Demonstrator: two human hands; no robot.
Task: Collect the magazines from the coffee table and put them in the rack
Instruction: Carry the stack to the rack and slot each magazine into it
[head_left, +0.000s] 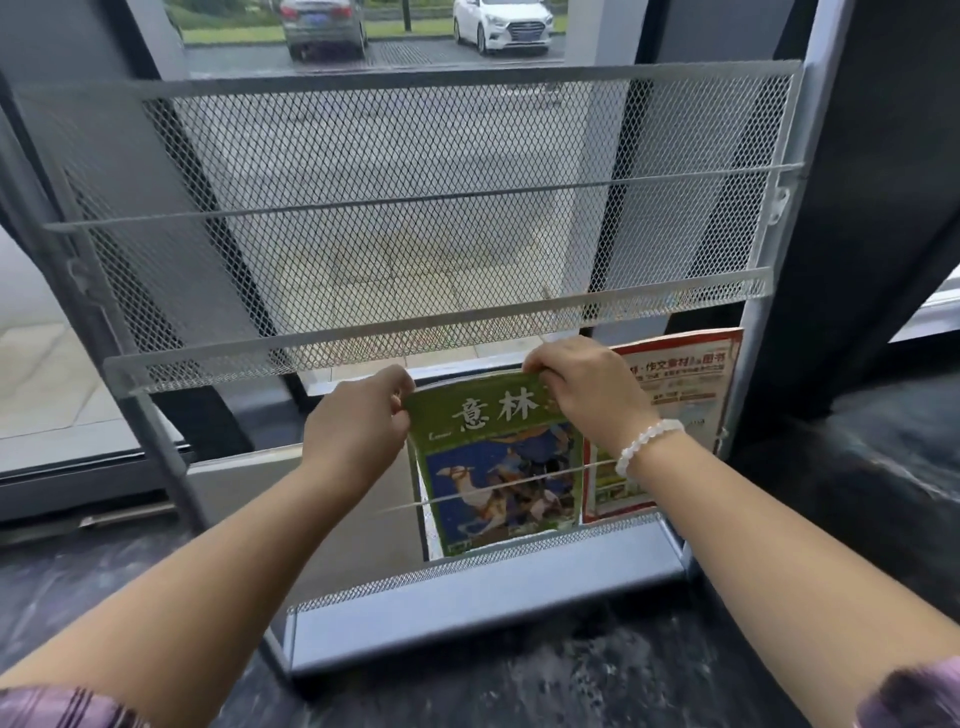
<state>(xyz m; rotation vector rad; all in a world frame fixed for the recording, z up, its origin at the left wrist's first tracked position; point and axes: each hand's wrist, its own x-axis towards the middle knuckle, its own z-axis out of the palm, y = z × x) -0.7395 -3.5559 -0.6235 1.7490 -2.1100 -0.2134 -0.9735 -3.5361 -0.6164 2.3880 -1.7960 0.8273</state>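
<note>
We hold a green magazine (498, 462) by its top edge with both hands; our left hand (358, 421) pinches the upper left corner, our right hand (584, 387) grips the upper right corner with the fingers curled over the edge; a white bead bracelet (647, 446) circles the right wrist. The magazine stands upright in the lowest tier of a metal mesh rack (415, 208), behind a thin wire rail that crosses its cover below our hands; the cover shows white characters above a camel picture. Just to the right of our right hand, a red and white magazine (685, 384) stands in the same tier, partly hidden behind the wrist. Above our hands the upper mesh tier holds nothing that we can see; beyond it, through the window, two parked cars (498, 23) stand outside.
</note>
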